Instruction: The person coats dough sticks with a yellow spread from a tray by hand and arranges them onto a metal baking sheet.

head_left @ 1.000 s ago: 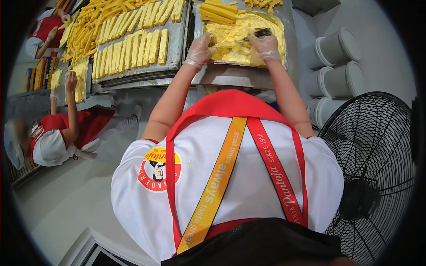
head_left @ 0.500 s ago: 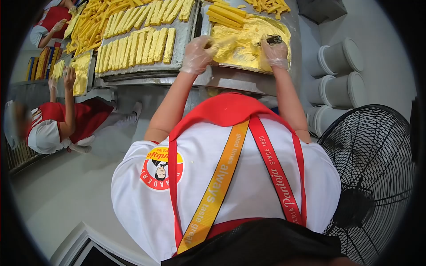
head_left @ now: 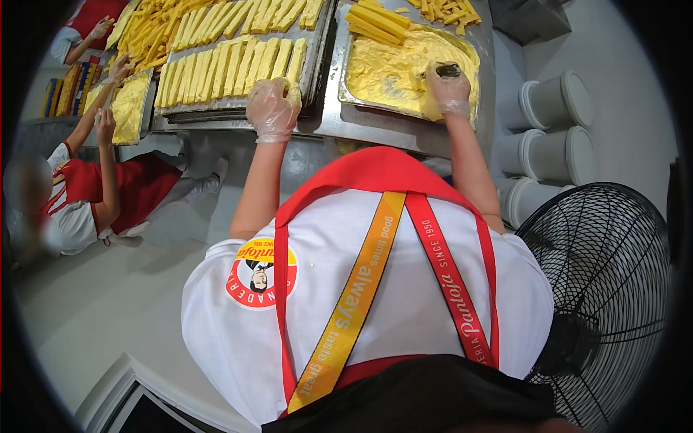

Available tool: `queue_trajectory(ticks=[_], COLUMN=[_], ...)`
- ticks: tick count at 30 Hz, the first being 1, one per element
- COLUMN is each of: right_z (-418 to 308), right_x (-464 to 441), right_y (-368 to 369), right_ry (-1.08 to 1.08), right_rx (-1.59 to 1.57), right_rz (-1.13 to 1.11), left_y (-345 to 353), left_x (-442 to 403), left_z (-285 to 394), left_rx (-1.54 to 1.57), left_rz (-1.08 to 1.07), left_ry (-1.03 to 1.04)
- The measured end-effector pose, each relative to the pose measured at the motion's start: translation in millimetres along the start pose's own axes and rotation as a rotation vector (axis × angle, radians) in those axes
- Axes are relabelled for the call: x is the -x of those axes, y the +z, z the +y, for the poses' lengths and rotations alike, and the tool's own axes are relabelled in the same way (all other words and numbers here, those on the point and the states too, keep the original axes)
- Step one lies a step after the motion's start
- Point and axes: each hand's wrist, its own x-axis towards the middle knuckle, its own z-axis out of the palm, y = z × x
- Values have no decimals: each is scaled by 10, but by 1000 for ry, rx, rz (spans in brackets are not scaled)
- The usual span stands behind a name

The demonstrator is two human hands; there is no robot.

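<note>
My left hand (head_left: 273, 105), in a clear glove, is at the right end of the front row on the tray of coated sticks (head_left: 209, 74). Its fingers are closed around the near end of a coated stick (head_left: 296, 65). My right hand (head_left: 449, 92), gloved too, grips a dark tool (head_left: 448, 70) over the pan of yellow spread (head_left: 390, 71). Several plain yellow sticks (head_left: 379, 23) lie at the back left of that pan. The tool's lower part is hidden.
Cut yellow pieces (head_left: 449, 11) lie behind the pan. White buckets (head_left: 552, 101) and a black fan (head_left: 599, 267) stand at the right. At the left a co-worker (head_left: 108, 187) works by another yellow pan (head_left: 131, 108); another person's hand (head_left: 103, 27) shows farther back.
My left hand has moved left from the spread pan to the tray with a coated stick, which now stands at the row's end. My right hand stays over the spread with the tool.
</note>
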Motion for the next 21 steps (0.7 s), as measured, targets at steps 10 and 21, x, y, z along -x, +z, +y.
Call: queue_trajectory(ticks=[10, 21], right_z=[113, -143], right_x=[-258, -183], right_y=[90, 172], right_ry=[52, -124], right_rx=[11, -74], right_rz=[-236, -348], left_y=[97, 1445], left_x=[-828, -1499], left_z=[397, 707], left_rx=[323, 477], left_rz=[167, -335], left_ry=[232, -272])
